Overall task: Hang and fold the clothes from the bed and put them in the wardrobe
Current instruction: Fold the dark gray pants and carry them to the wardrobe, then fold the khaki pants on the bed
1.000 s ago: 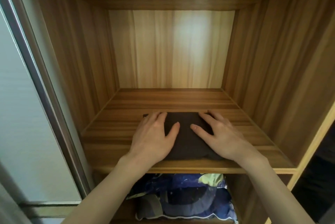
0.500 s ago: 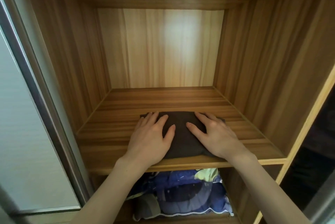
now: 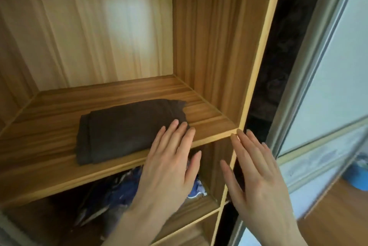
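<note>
A folded dark brown garment (image 3: 127, 130) lies flat on the wooden wardrobe shelf (image 3: 49, 170), near its front edge. My left hand (image 3: 169, 166) hovers in front of the shelf edge with fingers spread, its fingertips over the garment's right corner; it holds nothing. My right hand (image 3: 256, 178) is open too, fingers apart, in front of the wardrobe's right upright (image 3: 258, 56) and clear of the garment.
Blue patterned fabric (image 3: 119, 192) is stuffed in the compartment below the shelf. A sliding door with a grey frame (image 3: 310, 66) stands to the right, with a dark gap beside the upright. Wooden floor and a blue object (image 3: 358, 174) show at far right.
Both hands have lifted off the brown garment and drawn back to the right, out of the shelf. The view has swung to the right, and the garment stays on the shelf.
</note>
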Demonstrator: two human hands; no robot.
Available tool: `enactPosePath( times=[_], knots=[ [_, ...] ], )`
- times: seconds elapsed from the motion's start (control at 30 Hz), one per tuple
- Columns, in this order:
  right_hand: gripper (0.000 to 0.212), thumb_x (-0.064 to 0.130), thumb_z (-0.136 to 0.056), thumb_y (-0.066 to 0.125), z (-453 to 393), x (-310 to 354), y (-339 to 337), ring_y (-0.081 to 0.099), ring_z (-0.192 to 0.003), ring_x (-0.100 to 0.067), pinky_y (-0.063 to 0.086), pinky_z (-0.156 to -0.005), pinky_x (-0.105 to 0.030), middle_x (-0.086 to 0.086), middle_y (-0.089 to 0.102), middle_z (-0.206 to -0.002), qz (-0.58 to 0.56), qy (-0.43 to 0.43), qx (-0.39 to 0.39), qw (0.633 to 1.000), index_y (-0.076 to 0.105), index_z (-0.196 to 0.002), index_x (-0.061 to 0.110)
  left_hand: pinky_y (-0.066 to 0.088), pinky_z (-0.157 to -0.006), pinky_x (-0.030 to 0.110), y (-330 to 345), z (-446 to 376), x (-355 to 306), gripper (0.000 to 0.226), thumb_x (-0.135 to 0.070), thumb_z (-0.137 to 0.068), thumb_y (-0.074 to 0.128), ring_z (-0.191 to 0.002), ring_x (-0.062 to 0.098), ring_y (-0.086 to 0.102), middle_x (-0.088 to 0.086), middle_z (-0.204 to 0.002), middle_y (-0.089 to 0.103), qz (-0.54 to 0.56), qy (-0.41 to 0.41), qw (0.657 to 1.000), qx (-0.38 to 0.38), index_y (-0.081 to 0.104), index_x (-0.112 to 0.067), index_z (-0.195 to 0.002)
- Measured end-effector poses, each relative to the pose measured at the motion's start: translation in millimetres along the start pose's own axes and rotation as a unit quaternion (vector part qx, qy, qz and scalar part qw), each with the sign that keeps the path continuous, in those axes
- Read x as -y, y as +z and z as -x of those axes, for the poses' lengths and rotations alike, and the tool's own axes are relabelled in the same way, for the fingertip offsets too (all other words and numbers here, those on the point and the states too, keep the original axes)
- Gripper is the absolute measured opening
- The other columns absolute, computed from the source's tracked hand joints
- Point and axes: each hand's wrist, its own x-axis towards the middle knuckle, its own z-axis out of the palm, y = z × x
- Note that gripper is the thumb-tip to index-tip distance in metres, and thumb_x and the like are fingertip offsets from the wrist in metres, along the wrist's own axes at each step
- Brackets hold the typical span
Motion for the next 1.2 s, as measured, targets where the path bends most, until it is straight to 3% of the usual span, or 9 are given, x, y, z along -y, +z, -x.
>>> enactPosePath(
  times=[0.13, 0.4, 0.5, 0.73, 0.97, 1.2],
  knots=[
    [0.063, 0.049, -0.102, 0.046, 52, -41, -40, 0.039, -0.151, -0.024, 0.037, -0.120, -0.050, -0.006, 0.048, -0.158, 0.078, 0.095, 0.016, 0.992, 0.051, -0.152, 0.012, 0.039, -0.122, 0.045, 31, -1, -54, 0.051, -0.046, -0.108, 0.041, -0.147, 0.018, 0.046, 0.002, -0.150, 0.059, 0.088, 0.060, 0.994, 0.008, 0.058, -0.016, -0.145],
    [0.069, 0.058, -0.101, 0.040, 131, -125, -115, 0.029, -0.155, -0.020, 0.028, -0.125, -0.050, -0.003, 0.044, -0.161, 0.182, 0.319, 0.037, 0.929, 0.045, -0.155, 0.016, 0.047, -0.112, 0.048, 101, -19, -183, 0.047, -0.038, -0.106, 0.052, -0.137, 0.028, 0.056, 0.009, -0.139, 0.064, 0.204, 0.206, 0.956, 0.042, 0.060, -0.007, -0.141],
    [0.067, 0.057, -0.102, 0.044, 153, -151, -140, 0.028, -0.156, -0.018, 0.025, -0.127, -0.046, -0.001, 0.043, -0.162, 0.222, 0.359, 0.028, 0.906, 0.044, -0.156, 0.018, 0.047, -0.114, 0.049, 123, -28, -229, 0.050, -0.042, -0.107, 0.047, -0.139, 0.028, 0.055, 0.009, -0.142, 0.063, 0.218, 0.239, 0.944, 0.063, 0.056, -0.009, -0.145],
    [0.062, 0.053, -0.104, 0.044, 182, -214, -185, 0.038, -0.151, -0.021, 0.034, -0.122, -0.045, -0.004, 0.053, -0.155, 0.269, 0.419, -0.027, 0.867, 0.050, -0.151, 0.014, 0.043, -0.119, 0.041, 163, -51, -332, 0.061, -0.055, -0.110, 0.028, -0.142, 0.023, 0.052, 0.007, -0.147, 0.060, 0.247, 0.303, 0.915, 0.100, 0.053, -0.013, -0.147],
    [0.065, 0.056, -0.104, 0.045, 200, -267, -230, 0.037, -0.152, -0.021, 0.028, -0.125, -0.043, -0.005, 0.050, -0.157, 0.312, 0.460, -0.062, 0.829, 0.047, -0.153, 0.013, 0.044, -0.117, 0.044, 189, -68, -421, 0.056, -0.051, -0.109, 0.039, -0.145, 0.022, 0.047, 0.007, -0.148, 0.058, 0.286, 0.355, 0.883, 0.114, 0.053, -0.013, -0.148],
    [0.069, 0.061, -0.105, 0.040, 256, -272, -274, 0.036, -0.152, -0.021, 0.029, -0.125, -0.044, -0.004, 0.048, -0.159, 0.375, 0.553, -0.094, 0.738, 0.044, -0.155, 0.014, 0.039, -0.121, 0.038, 205, -54, -515, 0.056, -0.054, -0.110, 0.036, -0.147, 0.015, 0.042, 0.000, -0.151, 0.056, 0.370, 0.416, 0.816, 0.158, 0.051, -0.017, -0.150]
  ],
)
